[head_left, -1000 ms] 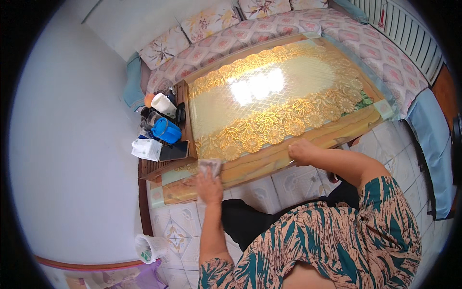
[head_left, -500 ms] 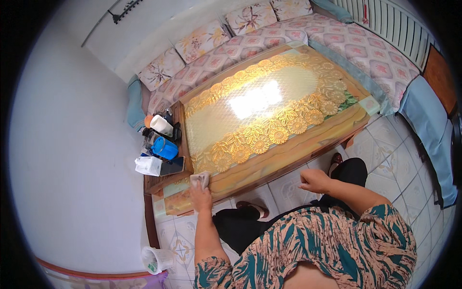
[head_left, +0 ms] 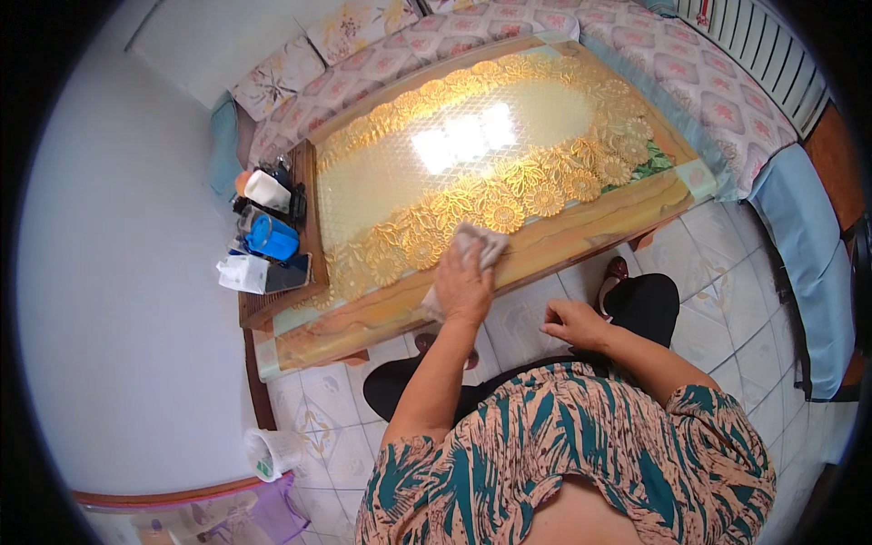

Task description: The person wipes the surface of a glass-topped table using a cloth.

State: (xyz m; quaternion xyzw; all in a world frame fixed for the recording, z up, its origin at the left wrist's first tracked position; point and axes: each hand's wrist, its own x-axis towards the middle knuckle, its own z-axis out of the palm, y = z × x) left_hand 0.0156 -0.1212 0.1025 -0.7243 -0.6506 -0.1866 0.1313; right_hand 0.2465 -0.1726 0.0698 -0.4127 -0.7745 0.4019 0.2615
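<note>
Left hand [head_left: 465, 289]: grip closed over a cloth [head_left: 482, 243], fingers laid along it, palm down. Cloth soft, greyish-pink, crumpled into folds; another pale fold shows below the palm, on the hand's left side. It lies on the near edge of the worktop [head_left: 581, 225], against the flowered border of a gold mat [head_left: 545, 198].

Mat: glossy, raised petals and leaves, fine diamond lattice in the pale middle; bright window glare. Worktop margin smooth, with wavy tan and brown banding like stone or wood grain.

Right hand [head_left: 574, 323]: apart from the worktop, fingers curled inward; cannot tell whether fully closed.

At left, a slatted wooden tray [head_left: 314, 218] holds a blue cylindrical container [head_left: 272, 238], a white cylinder [head_left: 267, 192] and a white soft pack [head_left: 243, 272]. Floor [head_left: 727, 263]: pale patterned tiles.
</note>
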